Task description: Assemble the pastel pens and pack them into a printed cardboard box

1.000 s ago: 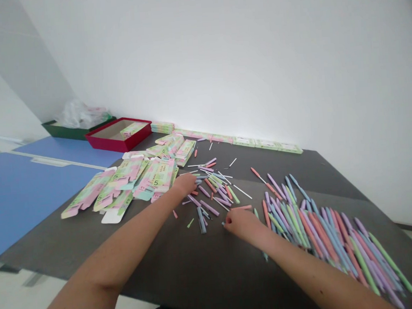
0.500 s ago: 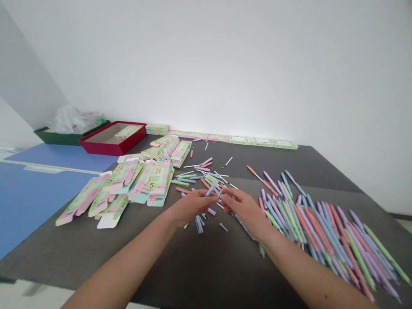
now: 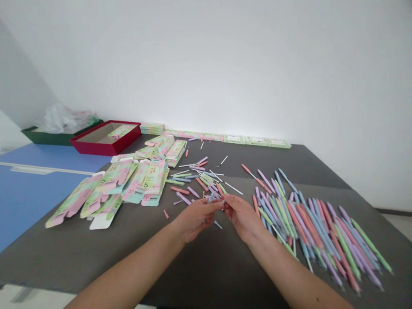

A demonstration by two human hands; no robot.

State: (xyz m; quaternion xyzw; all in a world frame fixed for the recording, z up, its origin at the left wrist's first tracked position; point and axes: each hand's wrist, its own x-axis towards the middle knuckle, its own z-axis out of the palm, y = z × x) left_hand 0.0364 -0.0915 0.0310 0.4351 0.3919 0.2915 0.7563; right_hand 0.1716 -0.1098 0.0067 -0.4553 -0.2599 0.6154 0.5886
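My left hand [image 3: 196, 217] is closed in a pinch around a pale blue pen part [image 3: 211, 197], whose end sticks up above the fingers. Facing it, my right hand [image 3: 243, 218] pinches with thumb and forefinger right at the left fingertips; what lies between them is too small to make out. Just beyond both hands spreads a loose pile of pen barrels [image 3: 182, 191] and thin white refills [image 3: 234, 188]. A small blue piece [image 3: 218, 224] lies beneath the hands, and a pink tip [image 3: 166, 214] lies to their left.
Many pastel pens [image 3: 320, 231] lie in a dense row at the right. Flat printed cartons [image 3: 151, 179] overlap at the left. Behind them stand a red tray [image 3: 120, 144] and a green tray [image 3: 49, 137] with a plastic bag [image 3: 64, 118]. Boxes [image 3: 258, 141] line the wall.
The view has shifted slightly, moving the scene left. Both hands stay together at fingertip level. A pink tip now shows on the table left of my left hand.
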